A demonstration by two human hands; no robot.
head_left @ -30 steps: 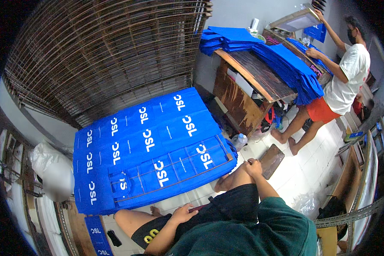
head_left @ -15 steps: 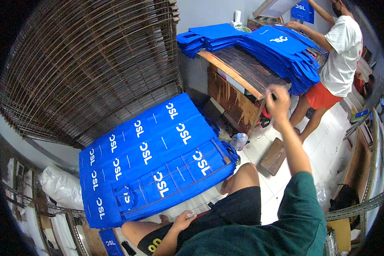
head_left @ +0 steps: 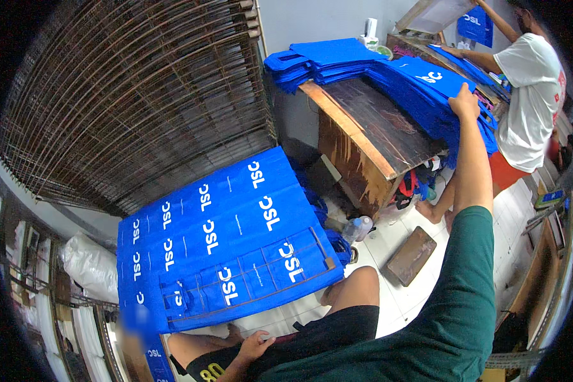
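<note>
the printed blue bag [head_left: 423, 72] lies on top of a stack of blue bags [head_left: 420, 105] on the wooden table [head_left: 394, 118], with the person's right hand [head_left: 466, 104] at its near right edge. to handle it well, the person would do best to feel for the one top layer and part it from those below before lifting, as thin cloth like this probably clings and could bring a second bag along. a light hold on the rim, clear of the white print, seems wise in case the print is soft or wet. the loose handles at the side could snag, so a straight upward peel looks safer than a sideways drag.

the right arm is stretched long and nearly straight, up and away from the body, the green sleeve [head_left: 468, 267] ending near the elbow. the hand meets the bag from the near side, forefinger pointing up, thumb toward the cloth. the fingers are bent, but whether they pinch the edge or only touch it, one cannot tell. the left hand [head_left: 254, 346] rests low by the lap, against the black shorts [head_left: 324, 331], fingers loosely curled; whether they hold anything cannot be told. the co-worker [head_left: 525, 92] in a white shirt stands just beyond the stack, so the reaching arm needs to keep clear.
</note>
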